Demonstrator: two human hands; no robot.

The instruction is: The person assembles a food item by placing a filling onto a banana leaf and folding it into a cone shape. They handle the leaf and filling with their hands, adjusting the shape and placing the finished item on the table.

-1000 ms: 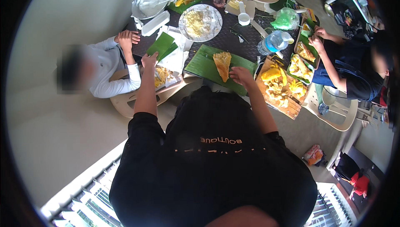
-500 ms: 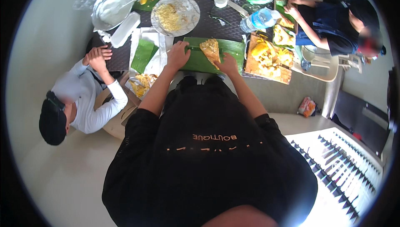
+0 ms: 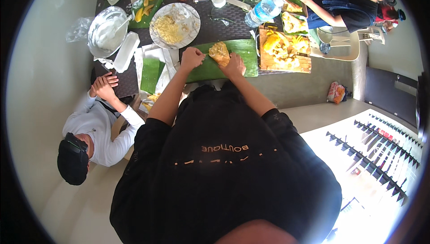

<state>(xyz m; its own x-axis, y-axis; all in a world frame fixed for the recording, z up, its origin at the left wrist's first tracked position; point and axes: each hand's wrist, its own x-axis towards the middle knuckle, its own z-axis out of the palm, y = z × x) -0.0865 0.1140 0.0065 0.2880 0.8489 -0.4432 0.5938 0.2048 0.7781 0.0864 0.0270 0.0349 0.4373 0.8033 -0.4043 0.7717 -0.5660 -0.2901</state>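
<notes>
A folded yellow-brown crepe [image 3: 218,52] rests on a green banana leaf [image 3: 245,50] at the table's near edge. It is narrow at the lower end and wider at the top, where pale bits show. My right hand [image 3: 234,66] is closed round its lower right side. Just left of the crepe, my left hand [image 3: 192,59] has its fingers pinched together above the leaf. Whatever those fingertips hold, if anything, is too small to make out.
A wooden board [image 3: 286,67] of cut yellow fruit lies to the right, beside a water bottle [image 3: 264,12]. Farther left stand a marbled plate [image 3: 191,25] of shreds and a metal bowl [image 3: 95,34] of white cream. One person sits left; another works at right.
The right hand has closed farther round the crepe, which looks narrower and more upright. My left hand's fingers have drawn into a pinch nearer to it. The whole view has shifted a little.
</notes>
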